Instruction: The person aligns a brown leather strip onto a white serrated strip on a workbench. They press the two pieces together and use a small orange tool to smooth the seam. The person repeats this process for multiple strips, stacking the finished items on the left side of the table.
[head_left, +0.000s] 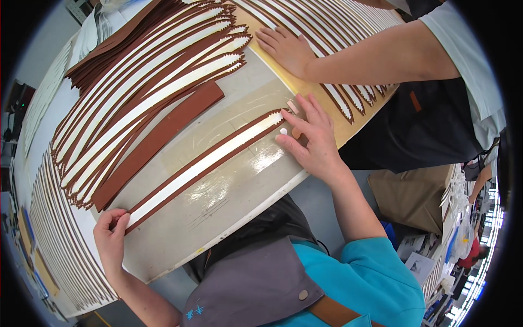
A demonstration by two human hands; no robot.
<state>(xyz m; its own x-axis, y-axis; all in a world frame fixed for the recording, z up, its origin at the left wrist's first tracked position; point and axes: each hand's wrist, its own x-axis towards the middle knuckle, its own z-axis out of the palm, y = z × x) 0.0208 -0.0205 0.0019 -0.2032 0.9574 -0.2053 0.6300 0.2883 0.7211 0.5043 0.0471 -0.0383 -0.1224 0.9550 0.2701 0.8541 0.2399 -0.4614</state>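
A long brown strip with a white band along its middle (202, 162) lies slantwise on the grey tabletop in front of me. My left hand (110, 240) is closed, thumb and fingers pinching the strip's near-left end. At the other end, which is cut in teeth, my right hand (317, 143) has its fingers spread, and the index fingertip touches the strip's tip. Beside that hand are a small white oval piece (283, 131), a brown rounded piece (296, 132) and a pale small rectangle (293, 107). Behind the strip lies a plain brown strip (163, 139).
A heap of brown-and-white strips (147, 103) with toothed ends covers the far left. Rows of similar strips (68, 234) line the left edge. At right, a co-worker's hand (286, 52) rests flat on a tan board (348, 128) bearing more strips. The table's front edge (245, 220) runs before my apron.
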